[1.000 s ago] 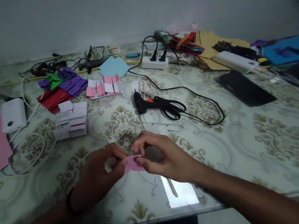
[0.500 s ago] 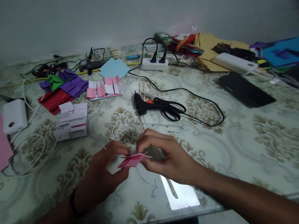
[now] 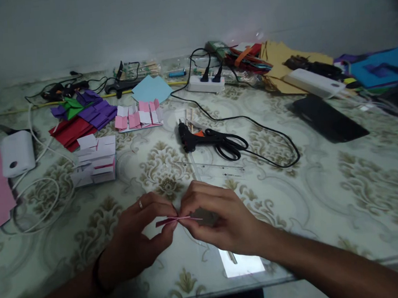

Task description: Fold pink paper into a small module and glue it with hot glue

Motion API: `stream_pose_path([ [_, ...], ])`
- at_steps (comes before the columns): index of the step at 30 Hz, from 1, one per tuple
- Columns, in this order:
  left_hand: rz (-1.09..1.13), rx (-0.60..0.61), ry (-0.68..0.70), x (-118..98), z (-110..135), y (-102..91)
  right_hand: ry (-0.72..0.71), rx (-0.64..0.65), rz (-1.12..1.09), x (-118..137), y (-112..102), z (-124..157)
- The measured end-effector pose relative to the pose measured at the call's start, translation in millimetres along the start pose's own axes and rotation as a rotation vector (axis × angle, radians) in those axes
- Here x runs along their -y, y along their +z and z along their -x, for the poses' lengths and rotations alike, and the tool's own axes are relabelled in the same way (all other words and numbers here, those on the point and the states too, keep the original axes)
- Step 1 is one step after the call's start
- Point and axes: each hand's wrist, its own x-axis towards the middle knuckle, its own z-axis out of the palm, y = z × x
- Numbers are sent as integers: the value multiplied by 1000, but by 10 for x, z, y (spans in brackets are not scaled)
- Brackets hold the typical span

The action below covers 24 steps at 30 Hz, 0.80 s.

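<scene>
A small folded pink paper (image 3: 163,222) is held nearly edge-on above the near part of the table. My left hand (image 3: 141,229) pinches its left side between thumb and fingers. On the other side, my right hand (image 3: 218,214) grips it the same way, and the fingertips of both hands almost meet at its middle. The fingers hide part of the folds. Beyond my hands lie a black glue gun (image 3: 193,138) and a pair of black-handled scissors (image 3: 231,145), which overlap. A clear ruler (image 3: 214,167) rests just in front of them.
Folded white-and-pink paper pieces (image 3: 98,161) sit at left, near red folded paper (image 3: 72,132) and a white power bank (image 3: 18,153). A white power strip (image 3: 206,84) stands at the back, its black cable looping right. A dark phone (image 3: 329,118) lies at right.
The pink paper has tilted from showing its face to nearly edge-on. Both hands have come closer together, and the right hand has moved slightly down and towards the left.
</scene>
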Motion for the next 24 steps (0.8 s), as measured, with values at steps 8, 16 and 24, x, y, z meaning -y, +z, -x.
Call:
stream_pose_path([
  [8, -35, 21, 36, -45, 7, 3, 6, 16, -31, -2, 52, 29],
  [16, -78, 21, 61, -85, -26, 3, 62, 17, -66, 4, 63, 42],
  [24, -96, 48, 108, -93, 6, 39, 21, 38, -31, 25, 109, 69],
])
